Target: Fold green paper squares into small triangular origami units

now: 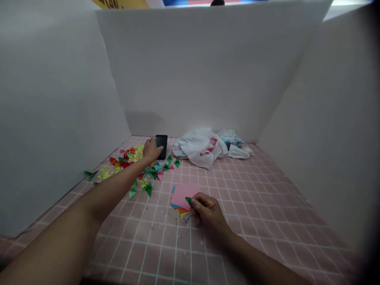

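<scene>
My left hand [151, 149] reaches far forward and rests on the lower edge of a black phone [162, 143] lying at the back of the pink checked table [252, 206]; its fingers curl onto the phone. Beside my left forearm lies a heap of folded paper triangles [136, 164] in green, yellow, red and blue. My right hand [208, 211] rests on the table, pinching a small green folded paper piece [188, 200] between thumb and fingers. It sits at the edge of a stack of square coloured papers [183, 196] with a pink sheet on top.
Crumpled white plastic bags [204, 147] lie at the back centre, one with red print and one with blue contents. White foam boards [208, 71] wall in the table on the left, back and right. A single green triangle [90, 173] lies by the left wall.
</scene>
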`<state>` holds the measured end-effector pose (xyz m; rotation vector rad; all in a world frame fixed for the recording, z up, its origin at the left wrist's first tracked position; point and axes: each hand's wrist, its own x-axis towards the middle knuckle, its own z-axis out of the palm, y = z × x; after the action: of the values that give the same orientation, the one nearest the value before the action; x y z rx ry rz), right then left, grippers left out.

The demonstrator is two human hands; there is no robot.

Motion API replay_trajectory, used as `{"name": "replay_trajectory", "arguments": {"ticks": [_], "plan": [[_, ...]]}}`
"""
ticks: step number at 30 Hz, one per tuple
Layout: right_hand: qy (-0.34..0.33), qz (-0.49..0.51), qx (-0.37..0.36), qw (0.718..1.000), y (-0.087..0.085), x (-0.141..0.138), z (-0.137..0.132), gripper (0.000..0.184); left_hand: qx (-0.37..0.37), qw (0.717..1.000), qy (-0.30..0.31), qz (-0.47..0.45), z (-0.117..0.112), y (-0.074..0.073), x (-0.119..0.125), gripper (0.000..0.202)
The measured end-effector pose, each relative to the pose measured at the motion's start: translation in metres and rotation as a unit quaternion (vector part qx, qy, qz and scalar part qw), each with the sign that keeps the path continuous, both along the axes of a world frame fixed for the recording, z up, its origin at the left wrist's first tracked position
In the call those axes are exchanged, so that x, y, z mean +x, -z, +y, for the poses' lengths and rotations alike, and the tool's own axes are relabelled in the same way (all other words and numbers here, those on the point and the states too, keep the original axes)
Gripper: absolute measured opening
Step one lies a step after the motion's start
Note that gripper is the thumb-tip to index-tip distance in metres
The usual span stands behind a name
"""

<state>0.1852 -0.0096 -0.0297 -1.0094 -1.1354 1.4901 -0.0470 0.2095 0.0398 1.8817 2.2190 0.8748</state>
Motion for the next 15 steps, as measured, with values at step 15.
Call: {"name": "replay_trajectory", "arguments": {"ticks": [15], "plan": [[0.029, -0.075, -0.007, 0.997, 0.023, 0.009, 0.013, 0.041, -0.063, 0.993, -0.100, -0.030, 0.060, 0.037, 0.038, 0.087]]}}
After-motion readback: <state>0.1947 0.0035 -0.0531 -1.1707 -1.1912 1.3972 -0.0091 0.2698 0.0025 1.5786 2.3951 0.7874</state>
